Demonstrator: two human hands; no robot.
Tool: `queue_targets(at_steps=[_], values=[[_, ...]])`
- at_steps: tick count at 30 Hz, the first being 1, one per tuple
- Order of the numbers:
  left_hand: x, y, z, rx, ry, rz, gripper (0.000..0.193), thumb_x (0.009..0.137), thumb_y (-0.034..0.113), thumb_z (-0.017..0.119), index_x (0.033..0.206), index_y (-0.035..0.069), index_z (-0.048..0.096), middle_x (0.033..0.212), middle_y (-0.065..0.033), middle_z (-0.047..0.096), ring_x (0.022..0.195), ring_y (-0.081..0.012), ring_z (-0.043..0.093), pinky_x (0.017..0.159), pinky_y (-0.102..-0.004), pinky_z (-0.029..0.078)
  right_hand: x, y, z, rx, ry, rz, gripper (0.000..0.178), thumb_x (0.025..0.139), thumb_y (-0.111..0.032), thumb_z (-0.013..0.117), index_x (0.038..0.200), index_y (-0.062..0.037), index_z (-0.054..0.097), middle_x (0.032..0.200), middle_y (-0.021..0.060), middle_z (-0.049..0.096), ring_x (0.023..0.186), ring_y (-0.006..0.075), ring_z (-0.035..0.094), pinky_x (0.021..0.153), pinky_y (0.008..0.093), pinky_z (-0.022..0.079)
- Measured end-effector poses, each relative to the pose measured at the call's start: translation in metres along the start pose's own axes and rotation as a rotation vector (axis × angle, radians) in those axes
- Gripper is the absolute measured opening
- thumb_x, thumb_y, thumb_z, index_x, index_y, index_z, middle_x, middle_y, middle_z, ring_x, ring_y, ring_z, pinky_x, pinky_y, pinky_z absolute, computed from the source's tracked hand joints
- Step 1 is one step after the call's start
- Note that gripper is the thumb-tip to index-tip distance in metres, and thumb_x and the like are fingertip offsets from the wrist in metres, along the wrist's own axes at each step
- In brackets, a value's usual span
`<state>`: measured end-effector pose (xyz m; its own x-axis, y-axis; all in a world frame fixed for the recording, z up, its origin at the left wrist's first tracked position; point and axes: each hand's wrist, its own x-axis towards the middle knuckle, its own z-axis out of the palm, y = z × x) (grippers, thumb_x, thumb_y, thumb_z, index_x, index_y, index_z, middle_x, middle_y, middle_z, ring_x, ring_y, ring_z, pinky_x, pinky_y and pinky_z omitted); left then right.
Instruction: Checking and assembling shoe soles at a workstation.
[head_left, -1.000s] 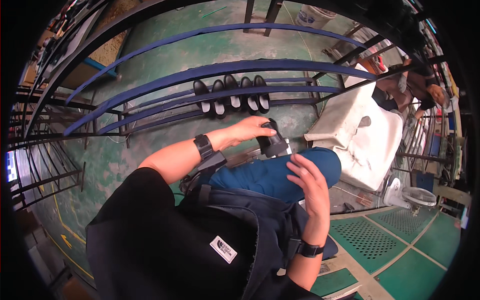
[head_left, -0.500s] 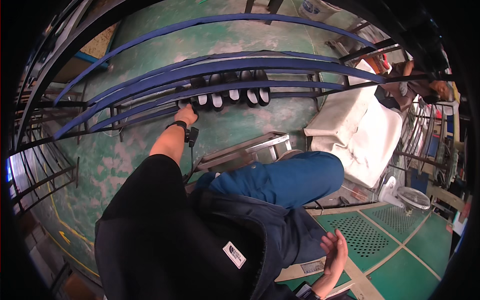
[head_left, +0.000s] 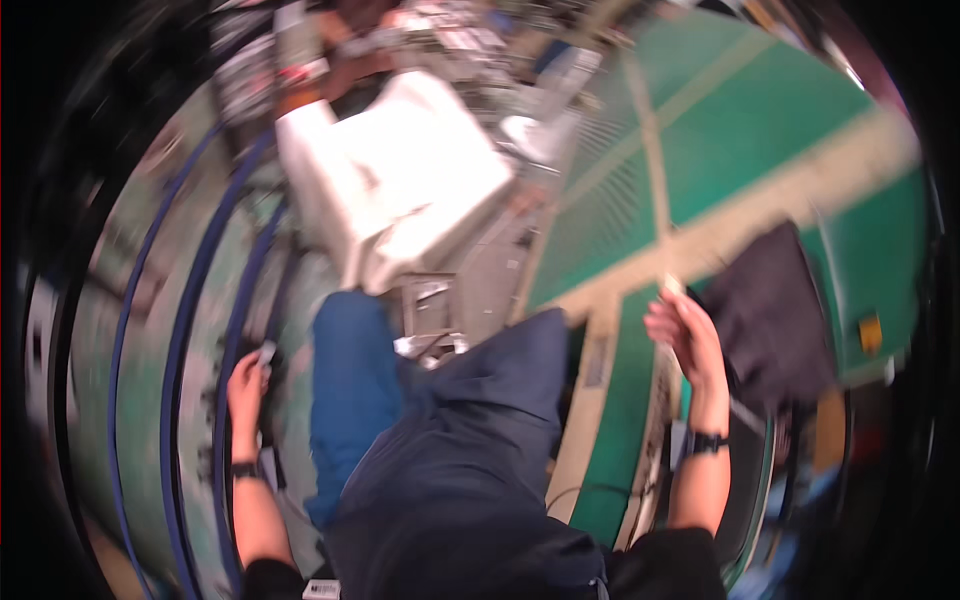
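Note:
At the left, beside the blue-covered rails [head_left: 178, 350], my left hand [head_left: 246, 390] is closed around a small pale piece [head_left: 266, 353]. Motion blur hides its shape and kind. My right hand [head_left: 690, 335] is raised over the edge of a green machine panel [head_left: 780, 130] with cream strips, its fingers loosely bent and apart. Nothing plainly shows in it. A dark cloth [head_left: 775, 315] lies on the panel just right of that hand.
A white-covered block [head_left: 400, 165] stands ahead, with a metal frame [head_left: 430, 305] in front of it. A blurred person [head_left: 360, 20] is beyond it. My knee in blue trousers [head_left: 350, 390] comes between the rails and the machine.
The view has swung right, toward the green panel. My left hand has left the row of black, shoe-like pieces on the rails and now holds a pale piece. My right hand remains raised.

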<state>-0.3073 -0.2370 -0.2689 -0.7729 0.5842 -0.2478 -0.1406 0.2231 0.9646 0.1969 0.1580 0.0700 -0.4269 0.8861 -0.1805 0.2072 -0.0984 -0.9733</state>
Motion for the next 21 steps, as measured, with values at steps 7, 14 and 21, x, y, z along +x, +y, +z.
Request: queue_targets(at_steps=[7, 14, 21], values=[[0.018, 0.137, 0.086, 0.131, -0.211, 0.357, 0.029, 0.099, 0.016, 0.053, 0.124, 0.003, 0.061, 0.075, 0.0016, 0.055, 0.060, -0.0032, 0.044, 0.053, -0.0184, 0.034, -0.098, 0.075, -0.227, 0.096, 0.990, 0.036, 0.036, 0.093, -0.026, 0.057, 0.123, -0.0071, 0.062, 0.099, 0.0064, 0.068, 0.087, 0.0182, 0.068, 0.076, 0.0346, 0.053], [-0.010, 0.159, 0.173, 0.444, -0.230, 0.776, 0.019, 0.091, 0.007, 0.057, 0.106, 0.000, 0.067, 0.078, -0.0070, 0.061, 0.071, -0.0188, 0.060, 0.066, -0.0297, 0.046, -0.107, 0.147, -0.359, -0.381, 1.573, 0.166, 0.051, 0.084, -0.036, 0.062, 0.120, -0.0009, 0.065, 0.115, 0.0178, 0.068, 0.105, 0.0324, 0.065, 0.092, 0.0376, 0.048], [-0.029, 0.201, 0.219, 0.686, -0.196, 0.974, 0.012, 0.077, 0.006, 0.062, 0.087, 0.006, 0.068, 0.071, -0.0121, 0.059, 0.068, -0.0319, 0.061, 0.062, -0.0405, 0.048, -0.035, 0.104, -0.442, -1.191, 1.365, 0.631, 0.097, 0.074, -0.069, 0.065, 0.134, 0.0046, 0.044, 0.140, 0.0352, 0.038, 0.125, 0.0555, 0.043, 0.103, 0.0506, 0.043]])
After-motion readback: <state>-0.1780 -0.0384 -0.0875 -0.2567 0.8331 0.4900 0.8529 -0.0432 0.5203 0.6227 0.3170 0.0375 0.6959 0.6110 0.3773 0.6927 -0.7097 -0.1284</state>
